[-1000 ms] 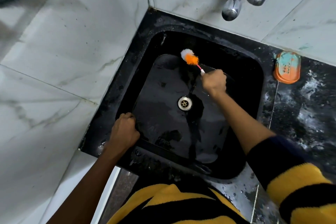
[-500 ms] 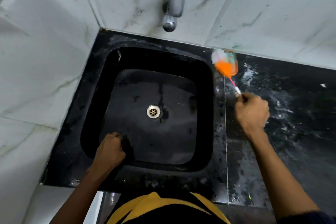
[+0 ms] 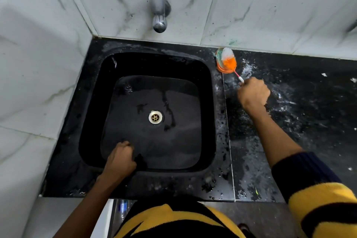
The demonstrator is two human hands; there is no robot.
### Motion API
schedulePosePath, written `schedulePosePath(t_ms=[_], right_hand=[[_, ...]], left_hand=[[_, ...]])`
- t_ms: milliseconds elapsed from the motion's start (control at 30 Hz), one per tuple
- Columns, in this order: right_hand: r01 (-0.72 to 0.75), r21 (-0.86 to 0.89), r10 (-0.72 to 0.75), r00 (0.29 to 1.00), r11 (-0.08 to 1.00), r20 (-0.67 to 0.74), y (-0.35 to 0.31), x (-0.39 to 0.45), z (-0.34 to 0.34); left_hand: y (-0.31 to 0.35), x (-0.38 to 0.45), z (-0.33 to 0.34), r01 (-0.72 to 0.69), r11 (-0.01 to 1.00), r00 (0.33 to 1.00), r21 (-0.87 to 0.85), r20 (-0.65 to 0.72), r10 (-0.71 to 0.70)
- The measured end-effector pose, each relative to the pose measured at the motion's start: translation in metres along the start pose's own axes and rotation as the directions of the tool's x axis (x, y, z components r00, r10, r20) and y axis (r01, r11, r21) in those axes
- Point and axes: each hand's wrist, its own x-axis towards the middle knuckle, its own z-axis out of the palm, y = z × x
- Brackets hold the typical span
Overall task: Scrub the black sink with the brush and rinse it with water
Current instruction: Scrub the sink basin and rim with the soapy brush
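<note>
- Gripping the front rim of the sink (image 3: 92,114), the left hand (image 3: 120,160) is seen with its fingers curled together over the edge and hanging into the basin.
- Sink: 1 black square basin, set into a black countertop (image 3: 289,141) in the corner of the tiled walls; wet patches are seen on its floor.
- Drain (image 3: 155,117): 1 round metal fitting, placed at the middle of the basin floor.
- Tap (image 3: 159,6): 1 grey metal spout, mounted on the back wall above the basin; whether water is running cannot be told.
- Brush (image 3: 229,60): 1 piece, with orange and white bristles and a thin pink handle; its head is held outside the sink, over the soap dish at the back right corner of the basin rim.
- Right hand (image 3: 253,92): fingers are clamped in a fist round the lower end of the brush handle; the hand is held over the countertop, just right of the basin.
- Soap dish (image 3: 220,63): 1 orange tray, placed against the back wall, mostly covered by the brush head.
- Countertop: white smears and specks are seen to the right of the basin.
- Sleeve (image 3: 318,195): yellow with dark stripes, worn on the right forearm.
</note>
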Motion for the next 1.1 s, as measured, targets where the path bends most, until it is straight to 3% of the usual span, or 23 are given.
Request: schedulePosePath(t_ms=[500,633,867,1100], right_hand=[[0.115,-0.09,-0.121,0.99,0.989,-0.066,0.0,-0.005,-0.003],[0.14,-0.111,-0.142,0.99,0.984,-0.004,-0.005,-0.004,0.002],[-0.029,0.185,0.027,1.0,0.982,0.012,0.002,0.004,-0.002],[-0.069,0.415,0.076,0.997,0.907,-0.003,0.014,-0.039,-0.004]], left_hand=[[0.009,-0.019,0.001,0.024,1.0,0.999,-0.015,-0.048,-0.025],[0.01,-0.02,0.002,0.039,0.999,0.998,0.007,-0.051,-0.038],[0.011,-0.022,0.002,0.042,0.999,0.997,-0.002,-0.064,-0.042],[0.008,-0.021,0.005,0.033,0.999,0.997,-0.03,-0.069,-0.035]])
